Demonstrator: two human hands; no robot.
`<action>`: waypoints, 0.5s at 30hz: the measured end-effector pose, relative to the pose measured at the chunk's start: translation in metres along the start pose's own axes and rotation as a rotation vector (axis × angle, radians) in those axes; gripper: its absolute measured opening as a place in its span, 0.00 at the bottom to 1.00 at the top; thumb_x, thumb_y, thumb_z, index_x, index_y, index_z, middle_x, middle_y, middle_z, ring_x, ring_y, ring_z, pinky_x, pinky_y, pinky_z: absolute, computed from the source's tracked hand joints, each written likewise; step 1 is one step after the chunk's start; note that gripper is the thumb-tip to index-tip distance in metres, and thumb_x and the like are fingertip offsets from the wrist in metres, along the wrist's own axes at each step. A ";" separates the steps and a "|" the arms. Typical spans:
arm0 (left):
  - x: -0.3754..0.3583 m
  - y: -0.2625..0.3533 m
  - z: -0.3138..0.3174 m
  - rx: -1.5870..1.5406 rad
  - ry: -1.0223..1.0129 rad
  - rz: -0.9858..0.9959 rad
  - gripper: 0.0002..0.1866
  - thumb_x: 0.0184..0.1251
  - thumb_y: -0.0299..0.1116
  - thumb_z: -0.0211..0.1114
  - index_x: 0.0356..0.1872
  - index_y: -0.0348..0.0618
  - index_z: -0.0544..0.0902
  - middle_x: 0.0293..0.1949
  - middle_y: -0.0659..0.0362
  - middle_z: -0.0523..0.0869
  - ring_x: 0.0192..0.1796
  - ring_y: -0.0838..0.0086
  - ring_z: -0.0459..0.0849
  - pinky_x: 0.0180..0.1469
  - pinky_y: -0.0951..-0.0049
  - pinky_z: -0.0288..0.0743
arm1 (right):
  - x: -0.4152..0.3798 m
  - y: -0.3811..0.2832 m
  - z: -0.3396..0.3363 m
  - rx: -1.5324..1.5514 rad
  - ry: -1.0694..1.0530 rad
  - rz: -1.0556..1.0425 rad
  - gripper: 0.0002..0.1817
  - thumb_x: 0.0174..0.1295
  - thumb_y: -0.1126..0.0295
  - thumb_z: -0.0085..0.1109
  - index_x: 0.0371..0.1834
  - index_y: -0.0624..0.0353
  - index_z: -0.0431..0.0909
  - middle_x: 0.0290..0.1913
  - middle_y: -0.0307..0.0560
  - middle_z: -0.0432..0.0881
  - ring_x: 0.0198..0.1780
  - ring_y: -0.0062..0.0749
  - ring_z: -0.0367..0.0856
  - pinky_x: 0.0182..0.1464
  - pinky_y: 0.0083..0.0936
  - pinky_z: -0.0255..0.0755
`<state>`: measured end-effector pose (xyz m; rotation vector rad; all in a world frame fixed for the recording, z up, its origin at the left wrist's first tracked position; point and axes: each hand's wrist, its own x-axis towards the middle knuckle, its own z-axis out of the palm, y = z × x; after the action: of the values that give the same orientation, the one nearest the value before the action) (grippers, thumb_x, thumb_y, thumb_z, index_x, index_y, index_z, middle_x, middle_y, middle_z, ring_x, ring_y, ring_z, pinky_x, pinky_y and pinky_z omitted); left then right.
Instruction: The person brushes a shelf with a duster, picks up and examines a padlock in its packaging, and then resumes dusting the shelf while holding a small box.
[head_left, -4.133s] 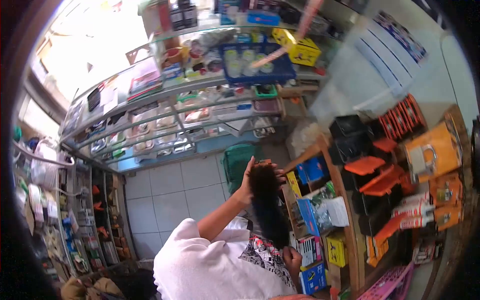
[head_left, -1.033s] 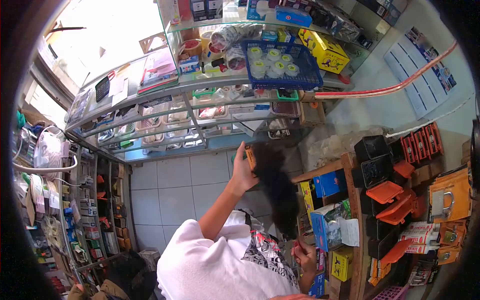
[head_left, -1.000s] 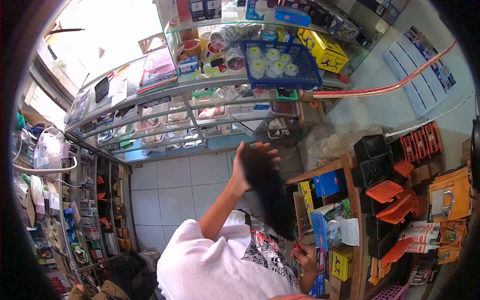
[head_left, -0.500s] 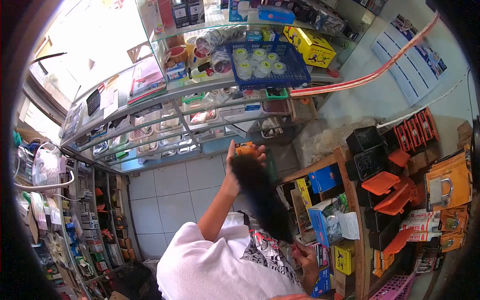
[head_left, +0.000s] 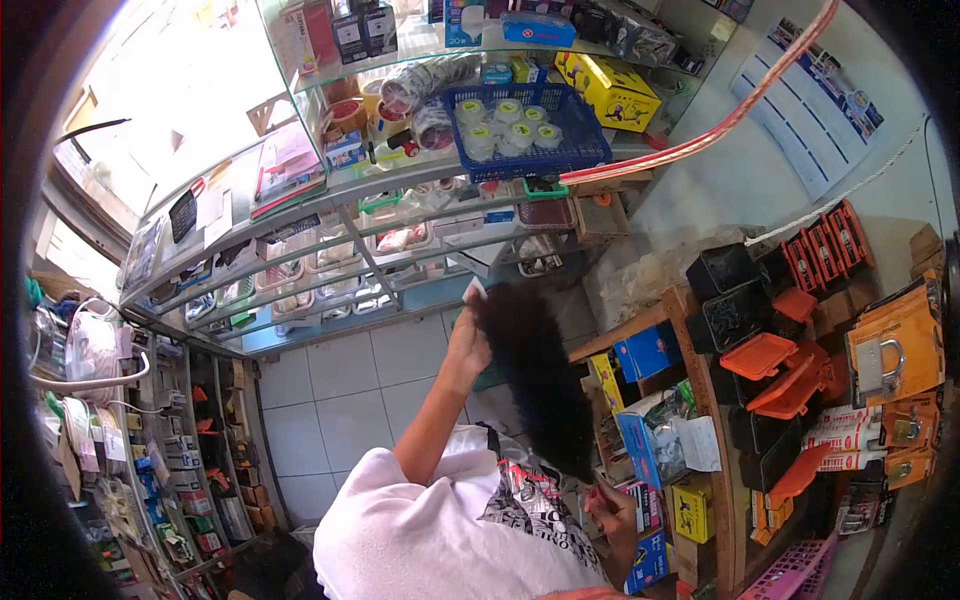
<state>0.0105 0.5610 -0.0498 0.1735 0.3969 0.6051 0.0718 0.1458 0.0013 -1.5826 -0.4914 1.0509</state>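
Note:
A black, fluffy duster (head_left: 540, 385) slants across the middle of the view, its bushy end up near my left hand. My right hand (head_left: 612, 508) is low at the right, fingers closed around the thin lower end of the duster. My left hand (head_left: 468, 345) is raised over the tiled floor, beside the duster's upper end. Its fingers are closed, and a small white edge (head_left: 474, 288) sticks out above them. The duster covers most of whatever this hand holds.
Ahead stands a glass counter with a blue basket (head_left: 530, 165) of round clear tubs. A wooden shelf (head_left: 705, 420) with boxes, black bins (head_left: 735, 315) and padlock packs (head_left: 890, 365) rises close on my right. Packed shelves (head_left: 185, 470) line the left. A red-white strip (head_left: 720, 130) crosses the upper right.
The duster's upper end has swung up and right. My left hand has turned, its spread fingers now closed; the orange patch by them is hidden and a white edge shows.

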 end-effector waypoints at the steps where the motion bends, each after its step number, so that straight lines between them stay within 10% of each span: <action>1: -0.005 -0.001 0.012 -0.053 0.104 0.040 0.27 0.74 0.60 0.56 0.52 0.45 0.80 0.49 0.57 0.85 0.53 0.66 0.84 0.62 0.63 0.77 | 0.000 0.008 -0.002 -0.061 -0.007 0.016 0.25 0.66 0.70 0.66 0.67 0.63 0.76 0.44 0.43 0.86 0.39 0.18 0.79 0.42 0.17 0.73; 3: -0.017 -0.003 0.029 -0.161 0.315 0.122 0.27 0.74 0.59 0.55 0.52 0.44 0.82 0.49 0.53 0.86 0.53 0.62 0.85 0.61 0.56 0.77 | 0.001 0.017 -0.003 -0.115 0.007 0.044 0.26 0.67 0.71 0.65 0.67 0.65 0.75 0.49 0.46 0.86 0.46 0.22 0.82 0.49 0.20 0.76; 10: -0.020 0.005 0.007 -0.334 -0.406 -0.119 0.45 0.65 0.76 0.48 0.63 0.43 0.77 0.63 0.49 0.79 0.65 0.53 0.78 0.71 0.45 0.65 | 0.001 0.011 0.009 -0.075 -0.005 0.100 0.27 0.66 0.72 0.66 0.68 0.65 0.74 0.55 0.49 0.85 0.52 0.23 0.82 0.56 0.20 0.75; 15: -0.036 0.009 0.033 -0.227 -0.131 -0.072 0.50 0.63 0.79 0.46 0.69 0.43 0.72 0.62 0.48 0.79 0.66 0.51 0.76 0.70 0.37 0.63 | 0.003 0.030 0.003 -0.113 0.000 0.070 0.27 0.66 0.73 0.65 0.69 0.63 0.73 0.55 0.48 0.85 0.53 0.24 0.82 0.57 0.22 0.75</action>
<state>-0.0074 0.5461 -0.0059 -0.0185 0.2053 0.5596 0.0641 0.1412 -0.0273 -1.7099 -0.5063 1.0925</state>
